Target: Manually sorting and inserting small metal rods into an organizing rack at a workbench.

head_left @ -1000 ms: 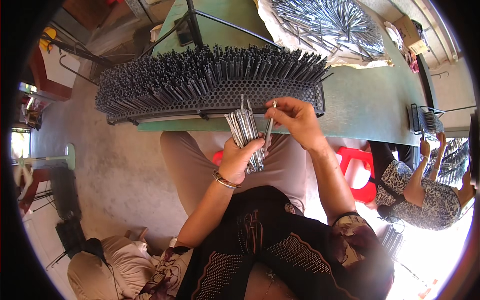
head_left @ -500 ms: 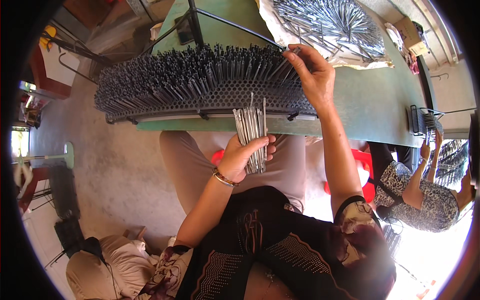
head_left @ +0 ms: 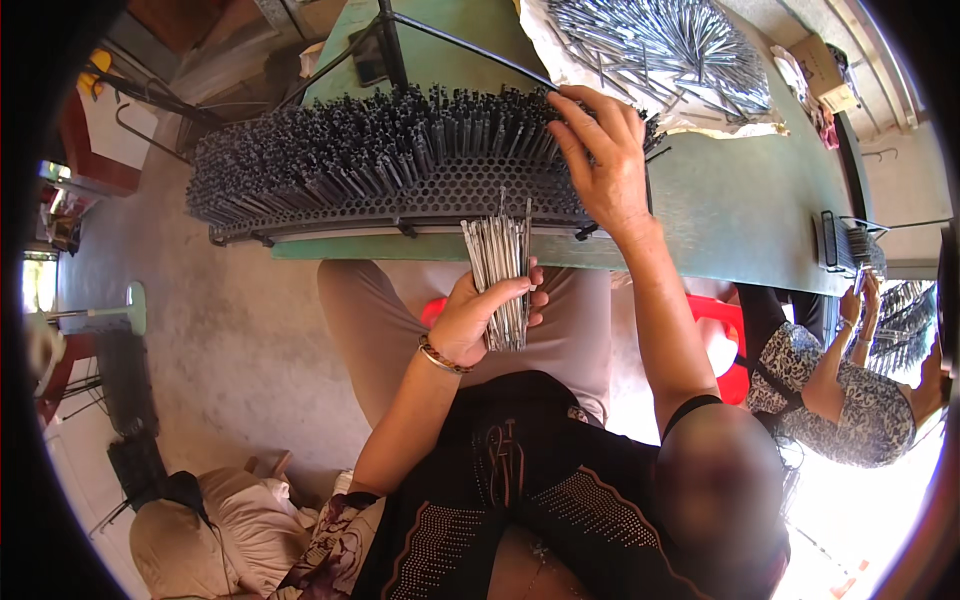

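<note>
While the person sits at the green surface (head_left: 740,215), the scene reads so:

Left hand: the left hand (head_left: 480,315) is clenched around a bundle of thin metal rods (head_left: 503,270), held upright over the lap, just near of the surface's edge.

Right hand: the right hand (head_left: 605,160) reaches to the right end of the perforated rack (head_left: 440,190), fingers curled down among the standing rods; whether its grip pinches a rod I cannot tell, since the fingertips are hidden.

Rack: dark and punched with holes, it stands on the surface, crowded with upright dark rods (head_left: 340,150) from left to right.

Loose supply: a fanned pile of grey rods (head_left: 660,40) lies on a pale sheet at the far right of the surface.

Doing it well, as I judge: keep the bundle fanned a little at the top so a single rod comes free cleanly; bring each rod down straight over an open hole, not slanted, so it does not jam against its neighbours; work along one row.

Risk: a loosened left grip would likely spill the bundle onto the lap.

Nearby: another person (head_left: 840,380) in patterned clothes sits at the right, handling a similar rack (head_left: 850,245).
</note>
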`<state>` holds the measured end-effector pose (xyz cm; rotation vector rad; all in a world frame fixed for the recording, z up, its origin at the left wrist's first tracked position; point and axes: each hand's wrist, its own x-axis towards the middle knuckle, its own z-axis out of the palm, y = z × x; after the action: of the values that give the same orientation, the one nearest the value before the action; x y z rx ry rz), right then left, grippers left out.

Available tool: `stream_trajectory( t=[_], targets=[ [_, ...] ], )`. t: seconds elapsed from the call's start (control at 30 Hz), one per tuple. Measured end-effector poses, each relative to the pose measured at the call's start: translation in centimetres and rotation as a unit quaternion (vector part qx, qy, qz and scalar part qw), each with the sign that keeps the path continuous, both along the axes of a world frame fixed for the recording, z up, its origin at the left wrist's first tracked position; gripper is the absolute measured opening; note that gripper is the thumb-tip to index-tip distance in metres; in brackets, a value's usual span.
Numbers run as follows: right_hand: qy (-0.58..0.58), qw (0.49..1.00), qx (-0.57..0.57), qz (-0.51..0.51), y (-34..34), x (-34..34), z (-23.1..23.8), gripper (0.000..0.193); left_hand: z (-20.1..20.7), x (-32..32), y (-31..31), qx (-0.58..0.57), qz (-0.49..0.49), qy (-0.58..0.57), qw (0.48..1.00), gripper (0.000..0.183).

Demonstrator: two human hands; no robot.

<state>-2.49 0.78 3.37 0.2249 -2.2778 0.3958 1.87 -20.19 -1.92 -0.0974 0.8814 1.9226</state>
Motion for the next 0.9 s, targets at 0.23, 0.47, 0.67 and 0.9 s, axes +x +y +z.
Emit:
stream_trajectory(
  t=[0.23,0.47,0.67,0.9],
  targets=[
    [0.026,0.999,-0.034,-0.014,0.3,1.7,0.3,0.023,0.2,0.1,0.2,-0.012,0.001,0.002,1.0,0.029],
    [-0.333,0.803,-0.494,0.031,-3.4,6.5,-1.0,0.03,1.2,0.2,0.1,-0.011,0.003,0.039,0.999,0.029],
    [-0.335,0.729,-0.593,0.068,-2.3,6.4,-1.9,0.024,0.7,0.6,0.5,0.011,-0.005,0.025,1.0,0.028],
    [-0.126,0.824,-0.549,0.066,-1.9,8.4,1.7,0.015,-0.6,0.6,0.2,0.022,0.007,0.001,1.0,0.031]
  ],
)
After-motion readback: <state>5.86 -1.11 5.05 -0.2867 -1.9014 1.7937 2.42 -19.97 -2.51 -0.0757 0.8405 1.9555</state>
